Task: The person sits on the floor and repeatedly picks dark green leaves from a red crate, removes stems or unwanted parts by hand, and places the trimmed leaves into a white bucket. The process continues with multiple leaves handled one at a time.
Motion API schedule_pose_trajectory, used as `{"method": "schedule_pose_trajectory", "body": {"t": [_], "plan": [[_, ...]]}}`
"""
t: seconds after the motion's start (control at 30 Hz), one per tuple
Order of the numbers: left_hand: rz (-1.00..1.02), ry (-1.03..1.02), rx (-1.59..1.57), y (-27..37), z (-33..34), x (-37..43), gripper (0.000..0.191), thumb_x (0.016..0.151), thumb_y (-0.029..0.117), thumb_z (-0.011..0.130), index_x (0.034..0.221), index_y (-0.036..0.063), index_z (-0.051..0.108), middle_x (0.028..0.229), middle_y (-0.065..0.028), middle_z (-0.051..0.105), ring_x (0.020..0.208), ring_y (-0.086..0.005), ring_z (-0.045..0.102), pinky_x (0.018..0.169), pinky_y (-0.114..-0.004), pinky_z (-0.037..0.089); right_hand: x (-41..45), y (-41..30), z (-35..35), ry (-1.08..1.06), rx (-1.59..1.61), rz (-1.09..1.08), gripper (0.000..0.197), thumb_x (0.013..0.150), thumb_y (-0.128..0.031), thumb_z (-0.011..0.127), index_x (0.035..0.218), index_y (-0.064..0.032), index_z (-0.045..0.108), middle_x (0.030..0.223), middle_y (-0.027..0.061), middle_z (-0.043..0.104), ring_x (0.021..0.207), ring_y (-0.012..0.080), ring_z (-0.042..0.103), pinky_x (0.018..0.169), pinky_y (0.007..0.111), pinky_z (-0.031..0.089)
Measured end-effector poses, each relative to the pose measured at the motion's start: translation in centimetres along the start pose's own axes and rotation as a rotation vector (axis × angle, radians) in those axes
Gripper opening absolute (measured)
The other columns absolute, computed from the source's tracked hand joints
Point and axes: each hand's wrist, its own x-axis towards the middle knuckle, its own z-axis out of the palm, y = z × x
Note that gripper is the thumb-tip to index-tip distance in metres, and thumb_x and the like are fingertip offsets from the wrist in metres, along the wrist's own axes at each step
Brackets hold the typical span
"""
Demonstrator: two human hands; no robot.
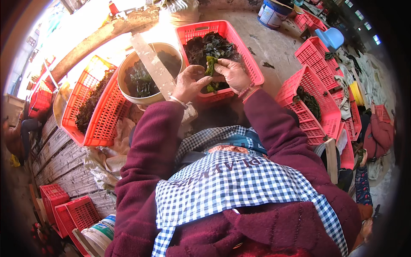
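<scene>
Both hands are over the near part of a red plastic basket [253, 66] that holds dark green, wet-looking leafy seaweed [210, 46]. My right hand [232, 74] pinches a yellow-green piece of seaweed [210, 66] between thumb and fingers. Close beside it, my left hand [190, 84] has thumb and fingers apart near the lower end of that piece; whether it touches the piece is unclear. Left of the basket stands a round whitish bucket [123, 86] with more dark leaves inside. A flat board [152, 66] lies across the bucket's top, its near end passing under my left hand and wrist.
Tilted red baskets with dark leaves stand at the left [106, 122] and right [327, 109]. A blue bucket [269, 16] is at the top, a blue plastic stool [330, 38] at upper right. Co-workers [379, 136] sit at the right and left edges. White buckets [101, 229] lie lower left.
</scene>
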Motion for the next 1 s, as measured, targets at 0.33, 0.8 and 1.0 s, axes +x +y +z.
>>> {"method": "schedule_pose_trajectory", "body": {"t": [0.33, 0.8, 1.0], "plan": [[-0.340, -0.154, -0.451, -0.1, -2.0, 0.5, 0.021, 0.093, 0.020, 0.052, 0.099, 0.0010, 0.056, 0.089, -0.0057, 0.061, 0.076, -0.0140, 0.061, 0.070, -0.032, 0.055, 0.6, 0.8, -1.1, 0.099, -0.023, 0.131, 0.018, 0.092, -0.016, 0.052, 0.103, -0.0055, 0.061, 0.095, 0.0017, 0.063, 0.081, 0.0106, 0.059, 0.070, 0.026, 0.051], [0.017, -0.004, -0.382, -0.9, -0.8, 0.7, 0.011, 0.089, 0.009, 0.056, 0.085, -0.0011, 0.056, 0.072, -0.0031, 0.059, 0.061, -0.0084, 0.054, 0.052, -0.023, 0.046, 0.5, 3.4, -0.5, -0.034, -0.019, 0.032, 0.021, 0.087, -0.019, 0.062, 0.101, -0.0036, 0.061, 0.090, 0.0025, 0.064, 0.080, 0.0120, 0.062, 0.066, 0.028, 0.053], [-0.102, 0.101, -0.299, -1.2, -2.1, 1.3, 0.014, 0.092, 0.015, 0.055, 0.088, 0.0016, 0.055, 0.080, -0.0043, 0.061, 0.065, -0.0092, 0.058, 0.056, -0.021, 0.050, 1.2, 2.6, -2.3, 0.043, -0.034, 0.098, 0.021, 0.089, -0.006, 0.055, 0.108, 0.0030, 0.060, 0.099, 0.0054, 0.064, 0.089, 0.0120, 0.059, 0.083, 0.025, 0.046]]}}
